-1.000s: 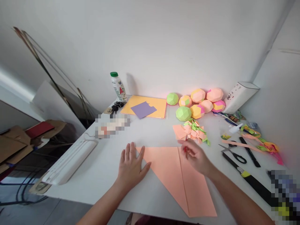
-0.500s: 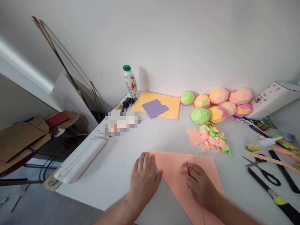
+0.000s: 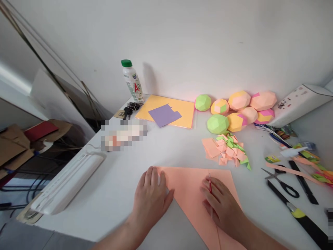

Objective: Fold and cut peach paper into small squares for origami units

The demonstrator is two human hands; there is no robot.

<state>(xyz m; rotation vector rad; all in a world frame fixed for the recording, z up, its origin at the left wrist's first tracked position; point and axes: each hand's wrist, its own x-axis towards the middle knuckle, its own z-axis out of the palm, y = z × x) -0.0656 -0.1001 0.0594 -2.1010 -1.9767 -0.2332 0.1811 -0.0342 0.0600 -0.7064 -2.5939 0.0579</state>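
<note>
A large sheet of peach paper [image 3: 192,184], folded on a diagonal, lies on the white table [image 3: 125,166] in front of me. My left hand [image 3: 152,198] rests flat on its left corner, fingers together and stretched out, holding nothing. My right hand [image 3: 223,205] presses on the paper along a crease and grips a thin red stick-like tool [image 3: 210,182] between its fingers. A pile of small peach and green paper pieces [image 3: 226,149] sits just beyond the sheet.
Several paper polyhedron balls [image 3: 234,111] line the wall. A yellow sheet with a purple piece [image 3: 166,113], a bottle [image 3: 132,83] and keys [image 3: 130,109] stand at the back. Scissors [image 3: 281,180], a cutter [image 3: 304,218] and paper strips lie right; a white keyboard-like object [image 3: 67,184] lies left.
My right hand came down from above the paper and now presses on the crease with the red tool. The left hand stays on the corner; the view shifted.
</note>
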